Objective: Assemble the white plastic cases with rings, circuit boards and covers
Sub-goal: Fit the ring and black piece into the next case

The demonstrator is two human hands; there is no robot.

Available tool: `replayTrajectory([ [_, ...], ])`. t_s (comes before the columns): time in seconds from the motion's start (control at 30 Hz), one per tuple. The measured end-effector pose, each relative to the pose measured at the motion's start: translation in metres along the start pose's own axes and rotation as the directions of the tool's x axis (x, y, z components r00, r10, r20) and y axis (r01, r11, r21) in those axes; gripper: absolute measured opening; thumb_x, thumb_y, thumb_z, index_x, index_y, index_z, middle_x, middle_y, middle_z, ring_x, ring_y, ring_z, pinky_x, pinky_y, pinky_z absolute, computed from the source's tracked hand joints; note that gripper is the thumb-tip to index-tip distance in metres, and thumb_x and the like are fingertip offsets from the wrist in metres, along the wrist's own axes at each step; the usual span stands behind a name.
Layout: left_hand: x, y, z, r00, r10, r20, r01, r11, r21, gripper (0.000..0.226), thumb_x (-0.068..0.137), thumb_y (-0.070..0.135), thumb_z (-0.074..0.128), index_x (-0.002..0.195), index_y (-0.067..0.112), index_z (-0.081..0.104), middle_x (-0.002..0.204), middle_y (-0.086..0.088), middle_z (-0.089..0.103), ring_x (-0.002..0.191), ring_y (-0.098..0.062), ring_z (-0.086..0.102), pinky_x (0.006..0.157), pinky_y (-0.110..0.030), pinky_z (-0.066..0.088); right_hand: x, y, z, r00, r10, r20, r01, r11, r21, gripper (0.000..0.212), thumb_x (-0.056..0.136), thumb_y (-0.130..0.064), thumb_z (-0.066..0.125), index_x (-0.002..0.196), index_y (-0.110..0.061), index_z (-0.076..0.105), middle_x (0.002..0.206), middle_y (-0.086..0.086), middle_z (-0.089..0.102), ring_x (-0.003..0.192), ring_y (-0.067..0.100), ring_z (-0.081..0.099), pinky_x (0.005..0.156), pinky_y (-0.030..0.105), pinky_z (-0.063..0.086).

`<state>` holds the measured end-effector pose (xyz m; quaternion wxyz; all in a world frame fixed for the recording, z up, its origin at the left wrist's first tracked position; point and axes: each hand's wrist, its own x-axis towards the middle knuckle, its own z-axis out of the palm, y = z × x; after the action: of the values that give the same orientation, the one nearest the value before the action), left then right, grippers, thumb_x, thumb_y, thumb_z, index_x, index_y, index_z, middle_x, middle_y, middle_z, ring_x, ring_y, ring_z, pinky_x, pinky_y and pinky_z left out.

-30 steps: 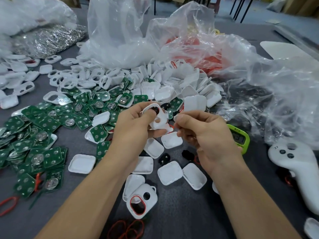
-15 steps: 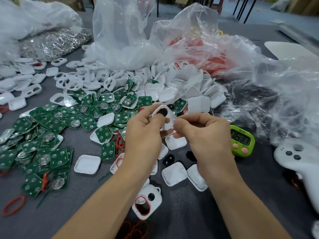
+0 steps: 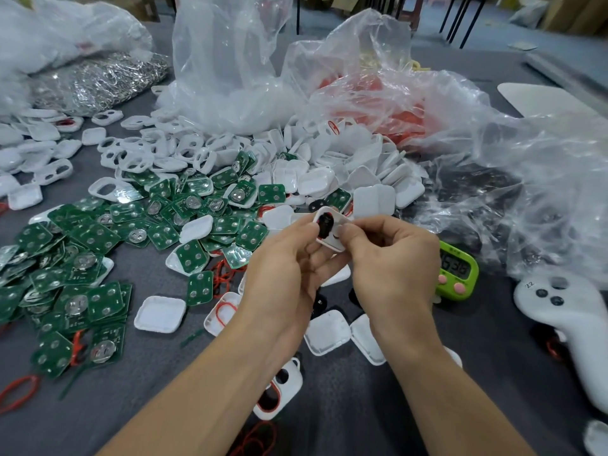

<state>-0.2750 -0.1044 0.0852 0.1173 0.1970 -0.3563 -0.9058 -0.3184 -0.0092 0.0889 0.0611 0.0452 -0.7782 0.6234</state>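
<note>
Case [image 3: 330, 231] pinched, board next
My left hand [image 3: 283, 281] and right hand [image 3: 393, 268] pinched the case between them; the boards [image 3: 95, 236] lay leftward, nearer my left hand.

We see a white case [image 3: 339, 222] with a black insert [image 3: 325, 225] filling its opening and a thin red line at the rim. The circuit boards [image 3: 98, 238] are deep green, dotted with silvery round pads, and some carry a larger silver disc. The covers [image 3: 160, 314] are plain white and the rings [image 3: 18, 391] red-orange. The table [image 3: 345, 416] is dark grey. We note clear bags [image 3: 230, 77], one tinted red by its contents, and a glittering silver heap [image 3: 98, 77]. The timer [image 3: 457, 274] is lime green with pink buttons, and the controller [image 3: 566, 324] is white with dark buttons.
</note>
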Motion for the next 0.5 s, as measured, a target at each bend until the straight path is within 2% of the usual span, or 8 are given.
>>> replayTrajectory([
  [0.07, -0.0013, -0.0009, -0.0003, 1.000, 0.008, 0.012, -0.008, 1.000, -0.002, 0.031, 0.103, 0.005, 0.047, 0.122, -0.009, 0.066, 0.118, -0.024, 0.072, 0.104, -0.030, 0.070, 0.076, -0.029, 0.061, -0.0003, -0.0008, -0.0006, 0.999, -0.052, -0.016, 0.050, 0.993, -0.104, 0.019, 0.084, -0.023, 0.083, 0.067, -0.027, 0.074, 0.061, -0.019, 0.069, 0.055, 0.001, 0.066, 0.050, 0.012, 0.045],
  [0.17, -0.0046, -0.0023, -0.0005, 0.999, 0.020, 0.040, -0.021, 0.999, 0.033, 0.029, 0.103, 0.005, 0.046, 0.118, -0.006, 0.069, 0.114, -0.020, 0.075, 0.102, -0.025, 0.073, 0.078, -0.028, 0.060, 0.0014, -0.0020, -0.0016, 0.996, -0.083, -0.036, 0.072, 0.966, -0.247, 0.017, 0.082, -0.025, 0.080, 0.067, -0.027, 0.072, 0.062, -0.022, 0.068, 0.059, 0.003, 0.065, 0.055, 0.021, 0.050],
  [0.27, -0.0050, -0.0026, 0.0006, 0.999, 0.027, 0.037, -0.030, 0.998, 0.062, 0.029, 0.104, 0.004, 0.045, 0.112, -0.003, 0.072, 0.110, -0.018, 0.077, 0.098, -0.022, 0.074, 0.075, -0.026, 0.060, 0.0041, -0.0028, -0.0027, 0.995, -0.087, -0.039, 0.072, 0.955, -0.286, 0.017, 0.081, -0.024, 0.080, 0.066, -0.027, 0.072, 0.062, -0.022, 0.067, 0.058, 0.005, 0.064, 0.059, 0.029, 0.054],
  [0.33, -0.0044, -0.0031, 0.0008, 0.999, 0.032, 0.023, -0.033, 0.996, 0.080, 0.031, 0.105, 0.004, 0.045, 0.108, 0.000, 0.075, 0.105, -0.018, 0.075, 0.097, -0.026, 0.071, 0.074, -0.025, 0.060, 0.0047, -0.0039, -0.0032, 0.993, -0.107, -0.041, 0.087, 0.941, -0.327, 0.017, 0.080, -0.028, 0.080, 0.066, -0.027, 0.072, 0.060, -0.021, 0.067, 0.057, 0.005, 0.064, 0.059, 0.031, 0.056],
  [0.43, -0.0047, -0.0047, 0.0009, 1.000, 0.029, 0.007, -0.030, 0.994, 0.102, 0.031, 0.105, 0.006, 0.046, 0.109, 0.001, 0.076, 0.102, -0.021, 0.064, 0.094, -0.031, 0.060, 0.074, -0.025, 0.061, 0.0041, -0.0047, -0.0028, 0.988, -0.139, -0.069, 0.107, 0.930, -0.351, 0.017, 0.078, -0.032, 0.083, 0.065, -0.028, 0.073, 0.056, -0.017, 0.066, 0.055, 0.005, 0.064, 0.059, 0.031, 0.056],
  [0.5, -0.0049, -0.0057, 0.0018, 0.999, 0.034, 0.007, -0.035, 0.995, 0.098, 0.030, 0.106, 0.007, 0.046, 0.112, 0.001, 0.075, 0.101, -0.023, 0.062, 0.092, -0.031, 0.060, 0.074, -0.024, 0.060, 0.0047, -0.0037, -0.0029, 0.985, -0.137, -0.103, 0.099, 0.946, -0.307, 0.022, 0.074, -0.032, 0.087, 0.063, -0.026, 0.069, 0.057, -0.019, 0.066, 0.052, 0.003, 0.063, 0.053, 0.025, 0.053],
])
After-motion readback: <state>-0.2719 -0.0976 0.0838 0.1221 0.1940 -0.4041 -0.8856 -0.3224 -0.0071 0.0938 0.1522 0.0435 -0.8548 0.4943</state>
